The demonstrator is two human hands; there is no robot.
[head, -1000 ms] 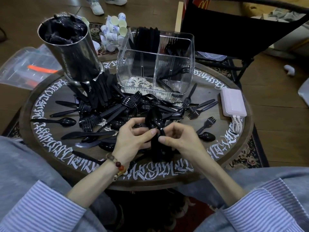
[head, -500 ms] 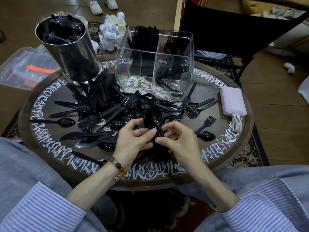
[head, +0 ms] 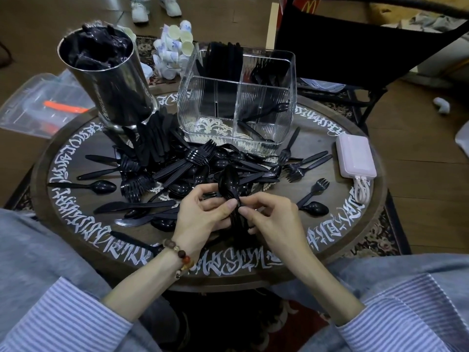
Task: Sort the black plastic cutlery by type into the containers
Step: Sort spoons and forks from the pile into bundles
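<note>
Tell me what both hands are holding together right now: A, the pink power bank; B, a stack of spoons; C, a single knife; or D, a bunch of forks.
B: the left hand and right hand both pinch the handles of a nested stack of spoons, whose rounded bowls stick up above the fingers.
</note>
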